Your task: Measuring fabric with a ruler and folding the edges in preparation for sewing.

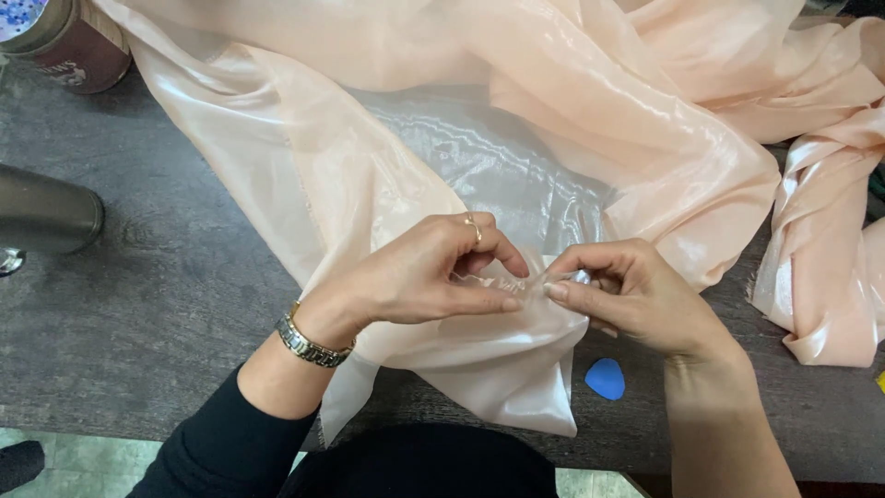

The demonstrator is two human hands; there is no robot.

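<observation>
While both the left hand (419, 277) and right hand (636, 295) pinch the peach organza fabric (516, 157) gathered between them over the worktop (166, 304), small, even folds seem wisest.

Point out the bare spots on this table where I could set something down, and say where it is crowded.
Bare dark table lies left of the peach fabric, below the metal cylinder. A smaller patch sits right of the blue chalk piece. The middle is crowded: left hand and right hand pinch the fabric.

Dark wood table (157, 323) — peach sheer fabric (572, 111), blue chalk (605, 378), metal cylinder (46, 217), jar (64, 41).
</observation>
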